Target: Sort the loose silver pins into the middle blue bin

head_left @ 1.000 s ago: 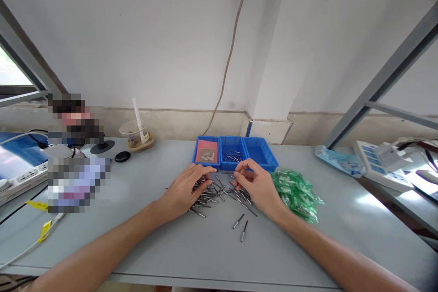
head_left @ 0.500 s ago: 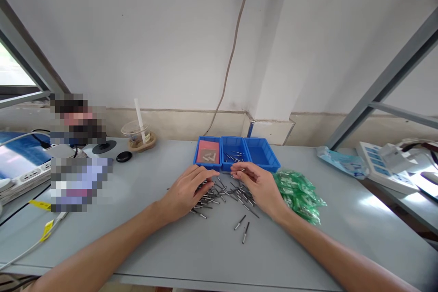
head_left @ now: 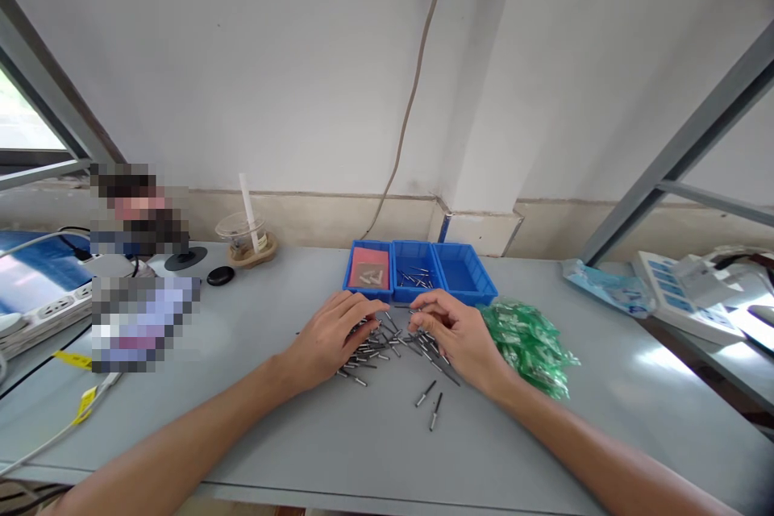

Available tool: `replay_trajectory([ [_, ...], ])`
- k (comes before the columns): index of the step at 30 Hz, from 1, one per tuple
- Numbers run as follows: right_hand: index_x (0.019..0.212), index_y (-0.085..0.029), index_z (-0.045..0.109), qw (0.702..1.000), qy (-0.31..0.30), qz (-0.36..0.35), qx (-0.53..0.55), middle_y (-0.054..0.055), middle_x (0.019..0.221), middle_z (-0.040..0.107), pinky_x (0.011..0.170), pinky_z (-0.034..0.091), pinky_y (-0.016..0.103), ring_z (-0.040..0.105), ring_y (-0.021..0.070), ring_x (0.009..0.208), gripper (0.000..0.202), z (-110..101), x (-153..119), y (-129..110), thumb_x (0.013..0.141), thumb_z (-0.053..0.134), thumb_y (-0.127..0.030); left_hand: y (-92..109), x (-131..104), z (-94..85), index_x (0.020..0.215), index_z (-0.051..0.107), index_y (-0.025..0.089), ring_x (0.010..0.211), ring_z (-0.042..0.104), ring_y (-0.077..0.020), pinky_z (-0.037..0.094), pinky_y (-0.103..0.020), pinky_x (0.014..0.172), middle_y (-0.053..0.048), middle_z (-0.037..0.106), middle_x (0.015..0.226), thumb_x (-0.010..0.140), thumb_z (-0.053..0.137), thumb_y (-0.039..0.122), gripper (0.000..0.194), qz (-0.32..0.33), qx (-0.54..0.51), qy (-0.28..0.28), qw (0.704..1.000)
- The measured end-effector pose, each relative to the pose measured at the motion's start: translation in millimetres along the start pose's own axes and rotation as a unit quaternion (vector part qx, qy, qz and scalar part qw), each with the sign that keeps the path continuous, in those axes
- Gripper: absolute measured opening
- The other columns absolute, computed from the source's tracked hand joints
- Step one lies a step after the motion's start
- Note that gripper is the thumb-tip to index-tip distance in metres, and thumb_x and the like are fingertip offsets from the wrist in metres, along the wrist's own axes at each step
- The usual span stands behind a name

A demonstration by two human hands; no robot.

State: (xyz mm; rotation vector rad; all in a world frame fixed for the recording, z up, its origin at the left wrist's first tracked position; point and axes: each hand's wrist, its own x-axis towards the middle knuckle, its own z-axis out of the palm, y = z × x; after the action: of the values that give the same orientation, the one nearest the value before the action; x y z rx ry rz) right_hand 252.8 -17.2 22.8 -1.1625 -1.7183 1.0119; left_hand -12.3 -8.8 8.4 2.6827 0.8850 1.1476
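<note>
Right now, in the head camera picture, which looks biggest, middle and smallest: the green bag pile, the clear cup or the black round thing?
1. Green bag pile, biggest.
2. Clear cup; it sits farther back, so it may look smaller than it is.
3. Black round thing, smallest.

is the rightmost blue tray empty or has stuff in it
Empty, as far as shows: the rightmost blue plastic tray shows only bare blue floor, unlike the middle blue tray holding metal pins.
</note>
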Motion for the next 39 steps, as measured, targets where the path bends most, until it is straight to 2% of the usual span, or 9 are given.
replay_trajectory([
  [7,0.107,-0.025,0.067,0.999,0.045,-0.027,0.01,0.001,0.084,0.074,0.051,0.045,0.027,0.054,0.0123,0.05,0.023,0.2,0.3,-0.7,0.103,0.061,-0.047,-0.9,0.3,-0.9,0.135,0.059,0.025,0.1,0.064,-0.0201,0.05,-0.037,0.093,-0.005,0.071,0.109,0.109,0.056,0.018,0.027,0.003,0.008,0.021,1.0],
  [12,0.108,-0.024,0.067,0.998,0.06,-0.022,0.024,-0.001,0.078,0.068,0.05,0.045,0.026,0.056,0.0116,0.049,0.026,1.6,0.9,-0.2,0.102,0.062,-0.048,-2.3,-0.2,-0.8,0.132,0.06,0.024,0.102,0.064,-0.0204,0.049,-0.037,0.094,-0.005,0.072,0.11,0.109,0.055,0.019,0.024,0.004,0.017,0.011,1.0],
  [17,0.11,-0.024,0.066,0.996,0.082,-0.021,0.022,0.001,0.082,0.068,0.05,0.047,0.026,0.058,0.0123,0.053,0.027,-0.2,2.1,0.7,0.102,0.062,-0.049,-2.1,1.0,-1.8,0.131,0.061,0.024,0.1,0.065,-0.0199,0.048,-0.036,0.094,-0.005,0.072,0.11,0.11,0.054,0.02,0.022,0.0,0.018,0.013,1.0],
  [23,0.11,-0.025,0.065,0.997,0.071,-0.01,0.03,-0.001,0.077,0.063,0.051,0.048,0.028,0.059,0.0141,0.053,0.029,-0.4,1.9,-0.7,0.099,0.066,-0.052,0.1,2.1,-5.2,0.113,0.061,0.022,0.096,0.064,-0.0197,0.047,-0.035,0.089,-0.005,0.071,0.104,0.111,0.052,0.021,0.009,-0.007,0.01,0.003,1.0],
  [27,0.108,-0.025,0.066,0.997,0.073,-0.002,0.02,-0.001,0.078,0.062,0.051,0.046,0.027,0.058,0.0141,0.055,0.028,0.9,1.6,2.2,0.098,0.068,-0.052,-0.1,2.5,-5.3,0.113,0.061,0.022,0.094,0.064,-0.0192,0.046,-0.035,0.088,-0.004,0.071,0.102,0.111,0.053,0.02,0.009,-0.011,0.014,0.002,1.0],
  [33,0.104,-0.025,0.065,0.998,0.069,-0.009,-0.01,-0.001,0.077,0.06,0.055,0.046,0.027,0.059,0.015,0.06,0.028,-0.3,1.5,4.8,0.104,0.058,-0.052,-0.2,2.5,-5.7,0.114,0.061,0.022,0.094,0.063,-0.0191,0.045,-0.035,0.089,-0.004,0.071,0.103,0.111,0.052,0.021,0.009,-0.013,0.013,0.002,1.0],
  [39,0.113,-0.025,0.072,0.995,0.073,-0.034,-0.065,-0.001,0.066,0.052,0.054,0.042,0.029,0.051,0.017,0.057,0.043,-2.2,0.7,3.3,0.109,0.044,-0.057,0.1,3.4,-7.1,0.111,0.061,0.021,0.093,0.062,-0.0189,0.045,-0.036,0.087,-0.004,0.071,0.102,0.112,0.05,0.021,0.011,-0.014,0.014,0.01,1.0],
])
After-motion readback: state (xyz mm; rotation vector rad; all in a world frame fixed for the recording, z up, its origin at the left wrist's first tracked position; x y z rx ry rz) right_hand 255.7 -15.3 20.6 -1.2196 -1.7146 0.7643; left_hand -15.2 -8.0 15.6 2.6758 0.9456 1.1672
